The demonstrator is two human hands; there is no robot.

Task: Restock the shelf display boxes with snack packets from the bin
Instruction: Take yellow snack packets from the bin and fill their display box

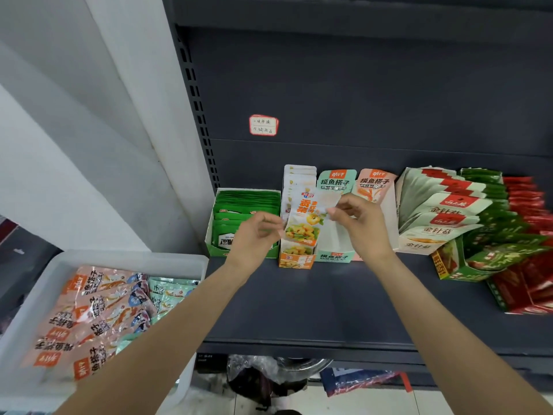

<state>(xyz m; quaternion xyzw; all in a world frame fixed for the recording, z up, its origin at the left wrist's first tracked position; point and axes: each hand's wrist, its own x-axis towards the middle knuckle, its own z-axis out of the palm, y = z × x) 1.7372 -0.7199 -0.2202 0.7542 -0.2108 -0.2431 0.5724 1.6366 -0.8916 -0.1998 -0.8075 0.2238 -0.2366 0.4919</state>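
The shelf [314, 295] fills the right of the frame; the bin [48, 283] of packets [98, 307] sits lower left. At centre, above the orange box [296, 260], both hands pinch one packet [305, 220]: left hand [254, 238] its left edge, right hand [363, 223] its upper right corner. Released crooked, it may catch the rim and tip forward

A dark grey metal shelf unit [344, 298] fills the view, its slotted upright [199, 115] at the left edge. A red-bordered label [263, 125] sticks to the back panel [374, 85]. White wall [74, 130] stands left. Below, pale floor [344, 402], perhaps tiled.
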